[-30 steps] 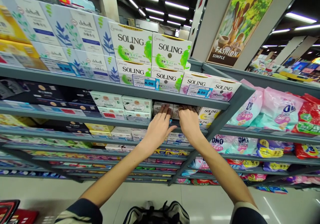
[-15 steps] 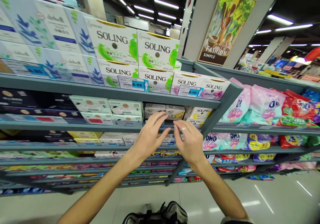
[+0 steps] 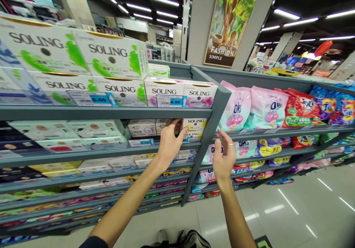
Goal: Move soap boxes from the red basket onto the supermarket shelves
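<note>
My left hand (image 3: pixel 168 144) reaches into the second shelf from the top, its fingertips on a small pale box (image 3: pixel 162 124) and its thumb spread to the right. This box stands between a white box (image 3: pixel 142 127) and stacked yellow-printed SOLING boxes (image 3: pixel 195 124). My right hand (image 3: pixel 224 157) hangs in the air in front of the grey shelf upright (image 3: pixel 212 124), apart from the goods. Its fingers are loosely curled and apart, a ring shows on one finger, and it holds nothing. Above, pink-printed SOLING boxes (image 3: pixel 169 91) sit on the top shelf behind a 6.00 price tag (image 3: pixel 169 101).
Grey shelves (image 3: pixel 105 113) of boxed soap run to the left. To the right, shelves hold pink OMO bags (image 3: pixel 235 107) and red and blue detergent bags (image 3: pixel 302 107). A dark bag (image 3: pixel 191 238) lies at my feet on the pale tiled floor (image 3: pixel 291 211). A FASHION SIMPLE poster (image 3: pixel 227 22) hangs on a pillar.
My view has swung right along the shelf. Both hands came off the small boxes; the left is back on one, and the right has drawn away to the right, in front of the upright.
</note>
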Motion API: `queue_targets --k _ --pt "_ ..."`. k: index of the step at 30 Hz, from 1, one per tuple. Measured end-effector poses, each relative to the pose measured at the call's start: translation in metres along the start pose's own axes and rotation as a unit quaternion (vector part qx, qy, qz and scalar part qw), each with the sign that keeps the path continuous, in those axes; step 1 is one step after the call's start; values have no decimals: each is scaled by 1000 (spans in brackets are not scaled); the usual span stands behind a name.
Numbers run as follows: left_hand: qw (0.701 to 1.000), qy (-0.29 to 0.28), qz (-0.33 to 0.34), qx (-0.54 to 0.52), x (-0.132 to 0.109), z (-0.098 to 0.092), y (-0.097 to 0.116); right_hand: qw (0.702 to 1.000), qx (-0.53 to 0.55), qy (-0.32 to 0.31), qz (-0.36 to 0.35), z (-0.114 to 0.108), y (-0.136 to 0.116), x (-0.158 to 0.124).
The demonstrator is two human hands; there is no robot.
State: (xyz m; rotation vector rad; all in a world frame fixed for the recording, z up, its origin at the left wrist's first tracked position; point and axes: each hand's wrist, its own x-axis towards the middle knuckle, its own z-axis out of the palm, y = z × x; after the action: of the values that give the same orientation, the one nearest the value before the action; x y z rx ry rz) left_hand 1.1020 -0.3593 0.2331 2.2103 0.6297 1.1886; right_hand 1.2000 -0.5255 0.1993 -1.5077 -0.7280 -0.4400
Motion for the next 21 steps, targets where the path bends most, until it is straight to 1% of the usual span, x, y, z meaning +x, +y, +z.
queue_targets --k 3,6,11,16,18,21 --pt "1000 6 2 7 -1 2 3 997 53 -58 9 -4 1 13" --pt "1000 13 13 -19 -5 7 6 987 109 -121 9 -5 -3 25" --pt "996 43 34 -71 -16 23 6 967 126 -222 23 -9 -10 42" --pt "994 48 15 -96 -22 28 12 946 145 -287 30 -12 -12 63" --pt "994 46 11 -97 -22 28 15 934 168 -315 35 -11 -10 72" --pt "994 52 9 -98 -23 27 18 901 219 -370 52 -9 -6 85"
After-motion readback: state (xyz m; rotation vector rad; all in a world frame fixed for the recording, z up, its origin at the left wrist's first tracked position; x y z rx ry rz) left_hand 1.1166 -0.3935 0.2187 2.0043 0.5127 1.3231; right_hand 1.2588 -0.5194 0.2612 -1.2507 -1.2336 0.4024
